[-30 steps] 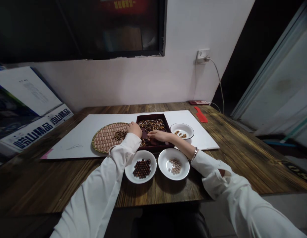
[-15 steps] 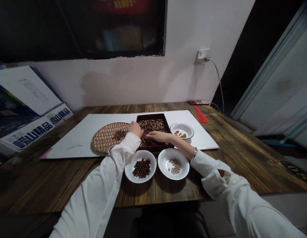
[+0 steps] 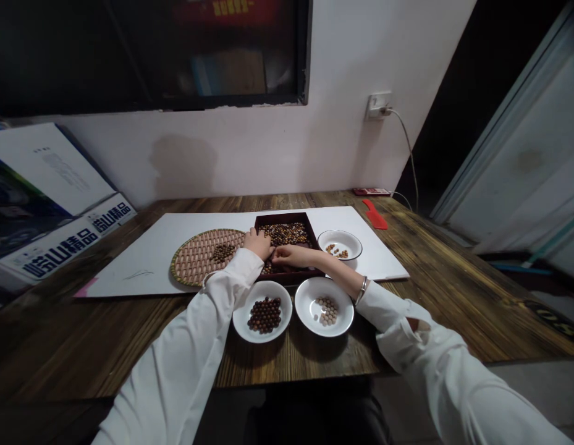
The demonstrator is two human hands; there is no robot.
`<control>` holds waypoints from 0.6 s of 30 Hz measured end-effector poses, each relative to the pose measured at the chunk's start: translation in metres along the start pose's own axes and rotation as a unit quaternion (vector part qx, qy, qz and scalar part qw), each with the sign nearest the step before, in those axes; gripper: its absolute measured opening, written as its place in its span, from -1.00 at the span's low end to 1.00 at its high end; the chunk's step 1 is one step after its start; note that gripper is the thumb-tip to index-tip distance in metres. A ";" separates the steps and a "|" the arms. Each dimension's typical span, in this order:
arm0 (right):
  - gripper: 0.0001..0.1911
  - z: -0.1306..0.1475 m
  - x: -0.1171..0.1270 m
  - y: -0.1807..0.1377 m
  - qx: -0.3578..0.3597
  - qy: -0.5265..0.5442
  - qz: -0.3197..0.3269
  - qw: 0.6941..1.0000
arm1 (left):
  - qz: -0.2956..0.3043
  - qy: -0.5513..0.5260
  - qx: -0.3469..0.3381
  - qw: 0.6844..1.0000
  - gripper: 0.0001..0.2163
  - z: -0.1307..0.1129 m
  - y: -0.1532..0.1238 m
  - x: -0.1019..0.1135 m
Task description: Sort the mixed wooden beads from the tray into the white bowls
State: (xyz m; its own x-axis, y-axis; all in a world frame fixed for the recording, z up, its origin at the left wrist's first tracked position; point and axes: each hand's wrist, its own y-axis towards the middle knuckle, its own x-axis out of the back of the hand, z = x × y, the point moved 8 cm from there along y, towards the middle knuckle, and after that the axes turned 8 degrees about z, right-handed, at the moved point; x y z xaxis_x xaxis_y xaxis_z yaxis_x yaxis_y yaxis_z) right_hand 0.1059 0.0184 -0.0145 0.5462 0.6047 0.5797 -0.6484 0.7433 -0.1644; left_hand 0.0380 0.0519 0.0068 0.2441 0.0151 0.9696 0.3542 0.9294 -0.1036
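A dark red tray (image 3: pixel 290 276) holds many mixed brown, yellow and pale beads (image 3: pixel 289 233). Over its left side is my left hand (image 3: pixel 259 243), back up, with the fingers bent down. My right hand (image 3: pixel 293 254) reaches in from the right, fingers pressed together, tips close to my left fingers. Whatever either hand pinches is too small or hidden. Left of the tray, a woven oval mat (image 3: pixel 194 256) bears a pile of brown beads (image 3: pixel 223 252). Nearest me stand a white bowl (image 3: pixel 240 324) of dark brown beads and a white bowl (image 3: pixel 305 312) of pale beads.
A third white bowl (image 3: pixel 354 238) with a few yellow-brown beads stands right of the tray. A white board (image 3: pixel 143 247) lies under the tray and mat. Farther right are a red comb (image 3: pixel 374 216) and a phone (image 3: pixel 371 191) with a cable. Printed boxes (image 3: pixel 68 241) stand at left.
My left hand has shifted slightly right, farther over the tray, nearer to my right fingertips. My right hand has hardly moved. The bowls and mat are where they were.
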 end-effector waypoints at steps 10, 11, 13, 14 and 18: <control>-0.89 -0.003 -0.001 0.000 -0.001 -0.064 -0.013 0.998 | -0.006 -0.003 -0.007 1.000 -0.62 -0.002 0.000 0.001; -0.90 -0.003 -0.001 0.000 0.002 -0.066 -0.013 0.998 | -0.004 0.000 -0.009 1.000 -0.62 -0.002 0.000 0.001; -0.92 -0.002 -0.001 0.001 0.010 -0.069 -0.012 0.997 | -0.003 0.005 -0.009 1.000 -0.61 -0.002 0.000 0.000; -0.93 -0.002 -0.001 0.001 0.013 -0.071 -0.012 0.997 | -0.003 0.005 -0.009 1.000 -0.61 -0.002 0.000 0.000; -0.94 -0.002 0.001 0.001 0.017 -0.086 -0.021 0.996 | -0.003 0.005 -0.011 1.000 -0.60 -0.003 0.000 0.000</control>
State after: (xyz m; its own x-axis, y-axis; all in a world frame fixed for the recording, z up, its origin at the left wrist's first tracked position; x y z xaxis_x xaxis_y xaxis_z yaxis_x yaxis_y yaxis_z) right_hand 0.1067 0.0199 -0.0156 0.4769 0.5133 0.7135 -0.6462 0.7550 -0.1112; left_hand 0.0402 0.0505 0.0064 0.2516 0.0062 0.9678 0.3751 0.9212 -0.1034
